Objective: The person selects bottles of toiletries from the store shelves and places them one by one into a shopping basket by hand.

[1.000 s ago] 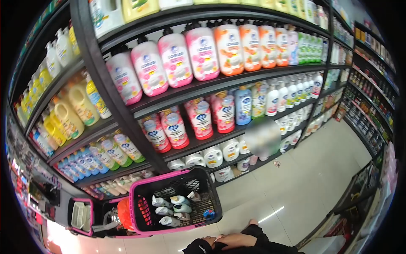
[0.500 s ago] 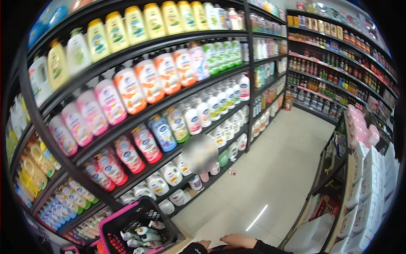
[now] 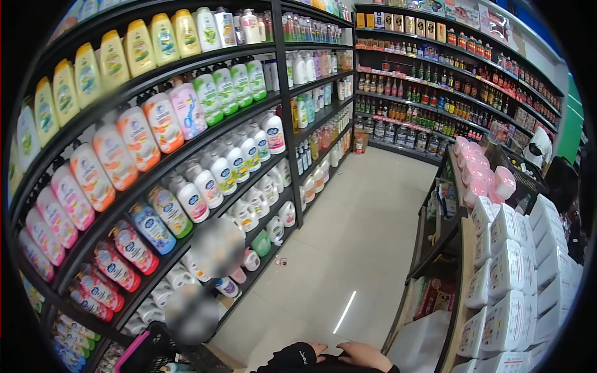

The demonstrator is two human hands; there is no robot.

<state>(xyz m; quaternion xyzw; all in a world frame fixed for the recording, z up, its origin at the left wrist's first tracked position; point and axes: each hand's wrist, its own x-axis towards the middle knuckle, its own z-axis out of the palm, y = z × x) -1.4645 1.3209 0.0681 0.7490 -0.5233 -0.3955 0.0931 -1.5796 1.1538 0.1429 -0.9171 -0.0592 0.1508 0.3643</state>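
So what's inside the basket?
Part of a pale bottle shows in the basket. The picture's edge cuts off the rest, so I can't tell what else is there.

Over to the left of the left hand, black shelves carry rows of yellow bottles, orange pump bottles and, lower down, white bottles. Across from them, to the right of the right hand, a wood-edged counter is piled with white packs. Ahead of both hands runs the pale tiled floor, a small reddish scrap lying on it near the shelves.
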